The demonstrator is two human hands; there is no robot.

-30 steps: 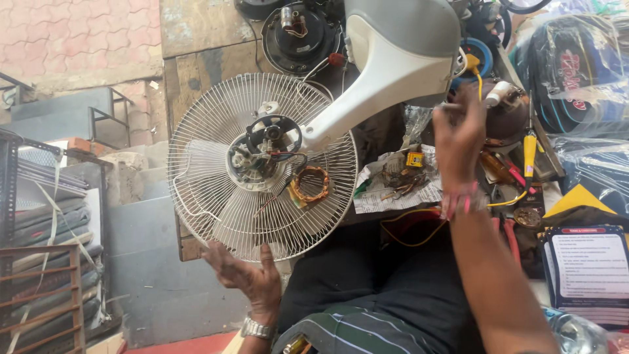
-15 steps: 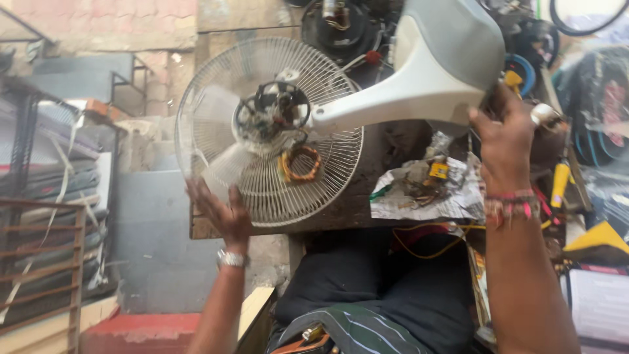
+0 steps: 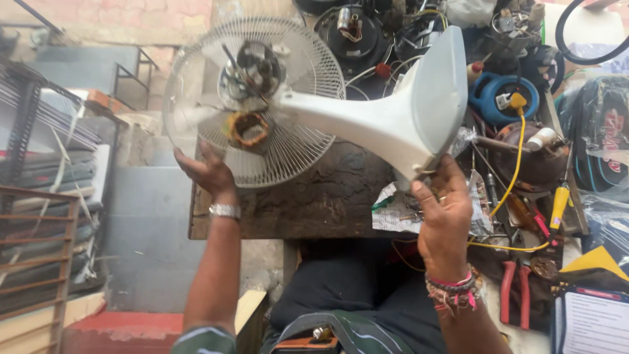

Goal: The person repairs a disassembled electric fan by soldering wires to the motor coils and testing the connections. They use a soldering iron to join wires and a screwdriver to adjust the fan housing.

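The white plastic fan with its round wire guard [image 3: 262, 98] is held up over the dark wooden bench [image 3: 327, 196]. Its wide base is gripped tight by the right hand [image 3: 445, 216]. The guard's rim is steadied by the open fingers of the left hand [image 3: 206, 172]. The fan should be turned slowly and kept away from the tools.

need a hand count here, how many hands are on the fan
2. The left hand is against the lower edge of the wire guard; the right hand grips the fan base. None seem hidden.

Two hands, the left hand [image 3: 208, 172] and the right hand [image 3: 444, 216], are holding one fan [image 3: 367, 118]. One pair of red pliers [image 3: 516, 292] is lying nearby.
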